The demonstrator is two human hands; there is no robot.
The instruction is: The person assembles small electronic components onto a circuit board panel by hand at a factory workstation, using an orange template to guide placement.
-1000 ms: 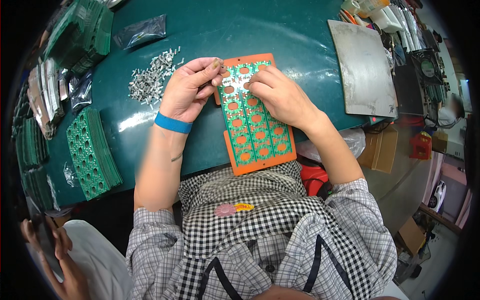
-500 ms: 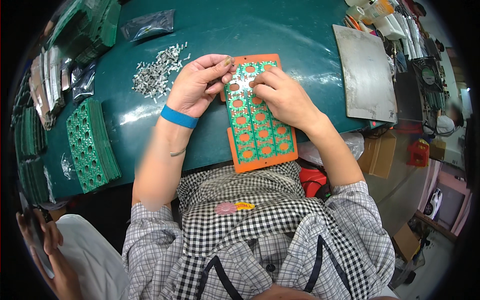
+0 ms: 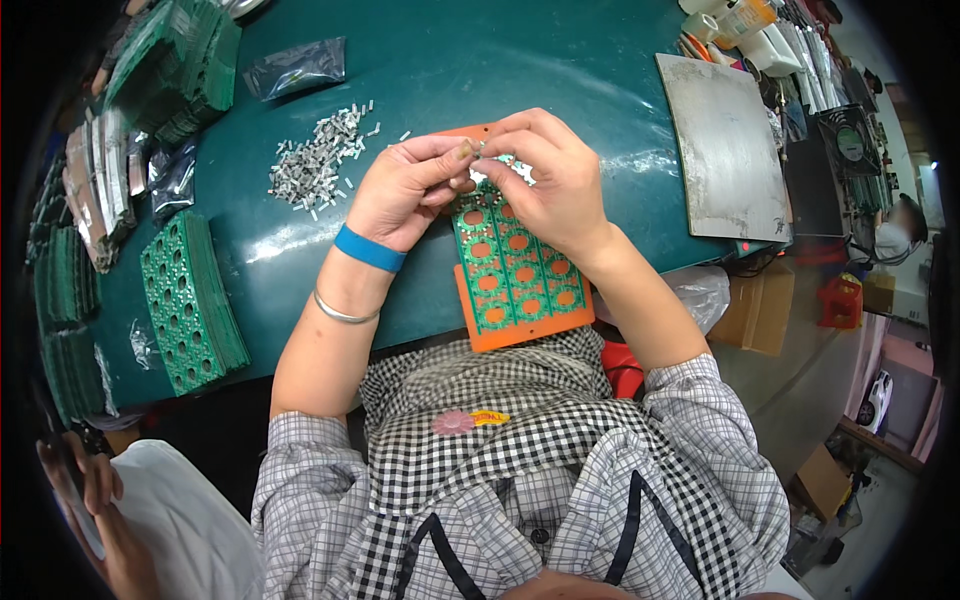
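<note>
Green tabletop (image 3: 620, 95): one, spreading beneath the work and shining under the light.
Grey plate (image 3: 725, 145): one, lying flat toward the right side of the tabletop.
Orange base (image 3: 466, 305): one, resting at the near edge, in front of the person; its upper end is partly hiding behind the hands.
Green panel (image 3: 503, 262): one, lying on the orange base; three columns of ringed openings are running down it, ten or so showing clearly below the hands, the upper rows being partly covered.
Perforated board stack (image 3: 195, 300): one, standing on the left; its boards are sitting too tightly to count.
Right hand (image 3: 560, 185): one, arching over the panel's upper part; thumb and forefinger are bending close together beside the left fingertips, and whether they are closing on anything cannot be told.
Left hand (image 3: 405, 190): one, hovering by the panel's upper left; thumb and forefinger are pressing into a pinch, anything between them being too small to tell.
Silvery pieces (image 3: 315, 165): dozens, heaping left of the left hand, too jumbled for an exact count.
Blue wristband (image 3: 368, 248): one, circling the left wrist.
Silver bangle (image 3: 345, 312): one, sitting below the wristband on the forearm.
</note>
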